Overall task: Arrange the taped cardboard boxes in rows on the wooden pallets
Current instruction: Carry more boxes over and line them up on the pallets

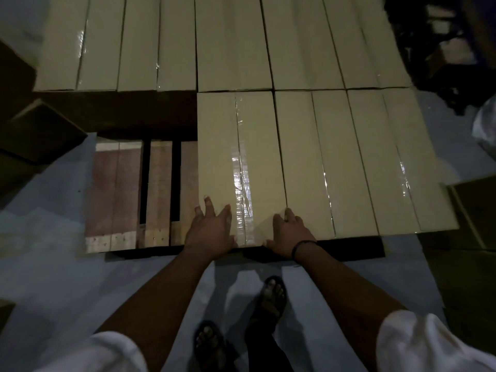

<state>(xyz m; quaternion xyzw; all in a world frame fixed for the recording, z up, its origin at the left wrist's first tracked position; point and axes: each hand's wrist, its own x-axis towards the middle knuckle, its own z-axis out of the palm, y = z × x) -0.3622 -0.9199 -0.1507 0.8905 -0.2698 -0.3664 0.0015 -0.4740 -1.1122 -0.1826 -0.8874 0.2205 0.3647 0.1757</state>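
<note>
- Left hand: fingers spread and nearly straight, pressed flat on the near left corner of the taped cardboard box, gripping nothing.
- Right hand: fingers loosely bent, resting on the near right corner by the seam with the neighbouring box; it clasps nothing.
- The box lies on the wooden pallet, flush against the back row.
- Risk: its near end seems to overhang the pallet edge, so downward pressure could tip it.
- Risk: palms may slip on the glossy tape strip.
</note>
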